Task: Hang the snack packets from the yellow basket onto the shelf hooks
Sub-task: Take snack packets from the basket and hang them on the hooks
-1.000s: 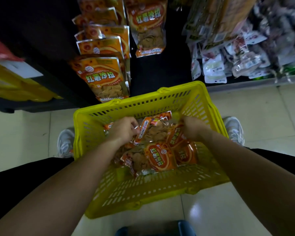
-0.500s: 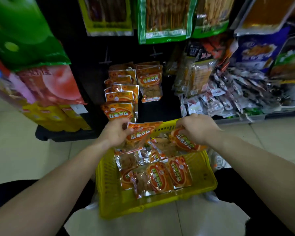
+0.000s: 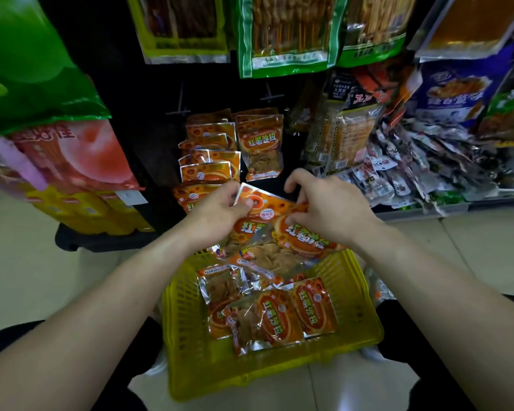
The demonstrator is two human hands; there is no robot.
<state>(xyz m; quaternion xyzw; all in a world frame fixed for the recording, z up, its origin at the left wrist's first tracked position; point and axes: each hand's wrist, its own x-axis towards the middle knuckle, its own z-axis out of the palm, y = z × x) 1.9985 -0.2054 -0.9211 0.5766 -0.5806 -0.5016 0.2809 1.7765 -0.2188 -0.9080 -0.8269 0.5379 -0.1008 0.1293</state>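
Here the left hand [image 3: 220,213] pinches the top corner of an orange snack packet [image 3: 260,207] and the right hand [image 3: 328,210] grips a second packet [image 3: 306,238], both raised above the yellow basket [image 3: 359,295]. The hanging orange packets [image 3: 260,152] lie just beyond, nearer the left hand. More packets lie in the basket on the tiled floor [image 3: 42,277].

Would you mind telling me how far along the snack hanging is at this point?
Partly done: matching orange packets already hang on the shelf hooks. In hand: the left hand and right hand hold orange packets lifted above the yellow basket, not yet on a hook. Left: several more packets in the basket wait to be hung.
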